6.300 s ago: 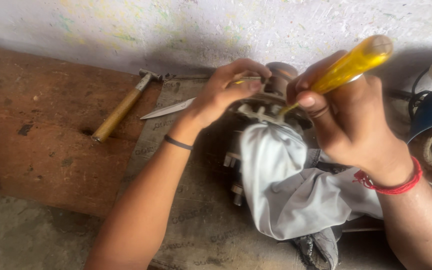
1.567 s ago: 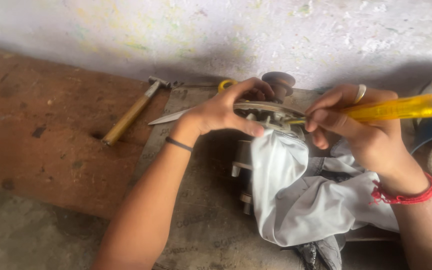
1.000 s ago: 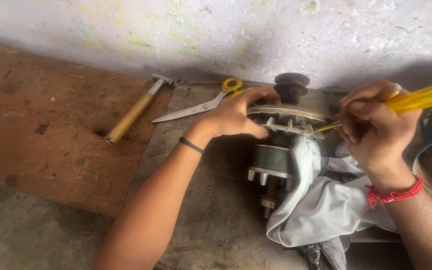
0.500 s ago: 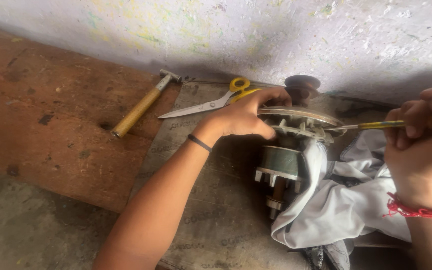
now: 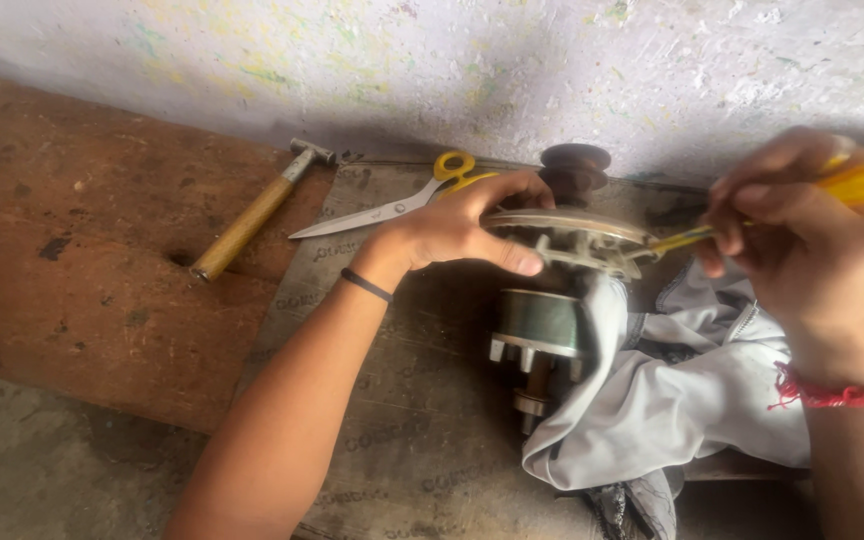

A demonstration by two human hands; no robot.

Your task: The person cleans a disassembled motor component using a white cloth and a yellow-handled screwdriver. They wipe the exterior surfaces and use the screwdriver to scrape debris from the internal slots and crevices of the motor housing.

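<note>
- Left hand: fingers and thumb pinched on the near rim of the round grey metal end plate of a small motor, steadying it.
- Right hand: fingers curled shut around the yellow translucent handle of a screwdriver; its shaft runs leftward from this hand, the tip meeting the plate's edge opposite the left fingers.
- Cylindrical grey motor body: directly below the plate and the left thumb, partly wrapped in a crumpled pale grey cloth lying under the right wrist.
- Step in hand, as judged: prying or loosening the plate from the body. The next move would call for a firm left grip and controlled leverage, lest the tip slip.
- Beyond the left knuckles: yellow-handled scissors; further left, a wooden-handled hammer on the brown board.
</note>
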